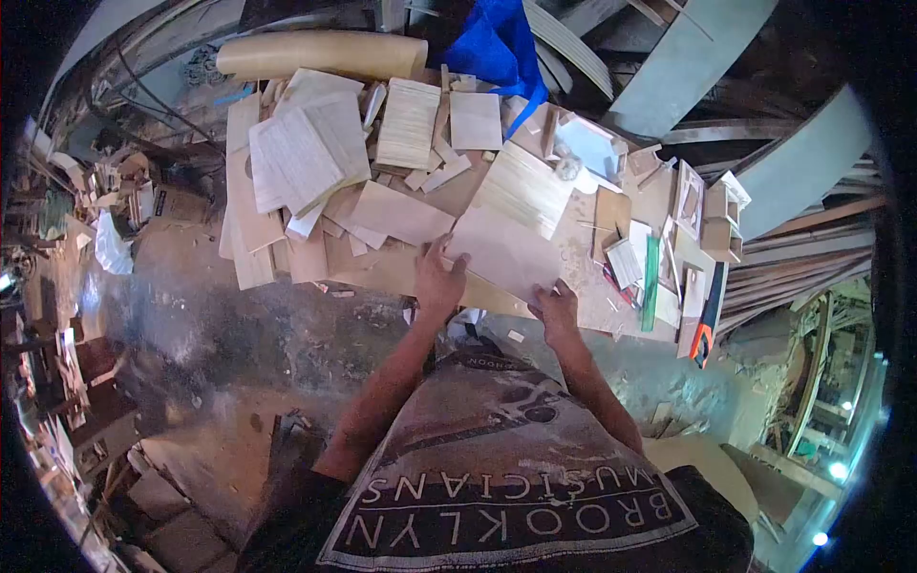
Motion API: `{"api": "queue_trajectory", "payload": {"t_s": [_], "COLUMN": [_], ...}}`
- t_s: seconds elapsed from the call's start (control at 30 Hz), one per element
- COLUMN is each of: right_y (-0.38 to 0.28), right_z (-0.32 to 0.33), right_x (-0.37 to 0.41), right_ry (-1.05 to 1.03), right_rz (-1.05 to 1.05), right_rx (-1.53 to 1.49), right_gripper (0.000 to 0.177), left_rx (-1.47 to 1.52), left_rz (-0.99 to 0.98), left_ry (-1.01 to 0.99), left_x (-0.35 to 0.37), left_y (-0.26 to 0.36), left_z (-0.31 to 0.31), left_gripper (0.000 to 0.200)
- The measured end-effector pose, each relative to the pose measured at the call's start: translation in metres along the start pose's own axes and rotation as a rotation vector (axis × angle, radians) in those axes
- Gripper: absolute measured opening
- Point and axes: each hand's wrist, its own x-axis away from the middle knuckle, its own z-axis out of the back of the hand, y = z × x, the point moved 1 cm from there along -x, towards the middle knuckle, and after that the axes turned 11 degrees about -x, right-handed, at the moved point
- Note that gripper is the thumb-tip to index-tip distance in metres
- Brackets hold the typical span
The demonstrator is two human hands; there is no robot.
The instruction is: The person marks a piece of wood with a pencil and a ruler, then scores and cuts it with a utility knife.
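Note:
A flat, pale brown rectangular board (pixel 504 253) lies at an angle near the front of the cluttered worktop. At its left corner is my left hand (pixel 441 277), its fingers closed on the edge. My right hand (pixel 557 310) pinches the near right corner. Just left of this board rests another brown panel (pixel 403 214), close to my left fingertips. Beyond the held board lies a light sheet with wood grain (pixel 521 188), partly covered by it.
Stacked pale sheets (pixel 306 153) and a bundle of strips (pixel 408 124) sit at the back left. Toward the right are a green ruler (pixel 650 284) and an orange-handled saw (pixel 703 339). Blue cloth (pixel 497 48) hangs behind. Long planks (pixel 802 253) are piled at the right.

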Motion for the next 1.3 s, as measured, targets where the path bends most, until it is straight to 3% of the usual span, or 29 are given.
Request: {"api": "queue_trajectory", "payload": {"t_s": [0.07, 0.1, 0.17, 0.27, 0.5, 0.7, 1.1, 1.2, 1.27, 1.3], "right_y": [0.0, 0.005, 0.011, -0.001, 0.01, 0.013, 0.009, 0.011, 0.012, 0.017], "right_z": [0.0, 0.002, 0.004, -0.01, -0.003, 0.001, -0.004, 0.0, 0.001, 0.0], "right_x": [-0.002, -0.003, -0.008, 0.007, -0.001, -0.003, 0.001, -0.003, -0.004, -0.005], "right_ry": [0.019, 0.022, -0.014, 0.088, -0.01, 0.012, 0.049, 0.028, 0.022, 0.02], "right_rz": [0.019, 0.021, 0.124, 0.133, 0.172, 0.191, 0.145, 0.14, 0.12, 0.119], "right_rx": [0.031, 0.023, -0.099, -0.047, -0.181, -0.121, -0.103, -0.05, -0.03, -0.028], "right_gripper": [0.041, 0.041, 0.047, 0.049, 0.051, 0.048, 0.05, 0.052, 0.054, 0.054], "left_rx": [-0.224, -0.227, -0.273, -0.072, -0.143, -0.093, 0.006, 0.041, 0.165, 0.165], "left_rz": [-0.221, -0.229, -0.259, -0.156, -0.115, -0.236, -0.095, -0.134, -0.138, -0.136], "left_ry": [-0.235, -0.239, -0.592, -0.683, -0.715, -0.673, -0.69, -0.659, -0.467, -0.465], "left_x": [-0.023, -0.036, -0.058, -0.06, -0.06, -0.058, -0.049, -0.046, -0.039, -0.037], "left_y": [-0.004, -0.006, -0.003, 0.002, 0.008, -0.001, 0.015, 0.006, -0.012, -0.016], "left_z": [0.001, 0.003, 0.004, 0.008, 0.012, 0.008, 0.02, 0.015, 0.004, 0.001], "left_gripper": [0.066, 0.066, 0.087, 0.088, 0.088, 0.087, 0.078, 0.077, 0.071, 0.071]}}
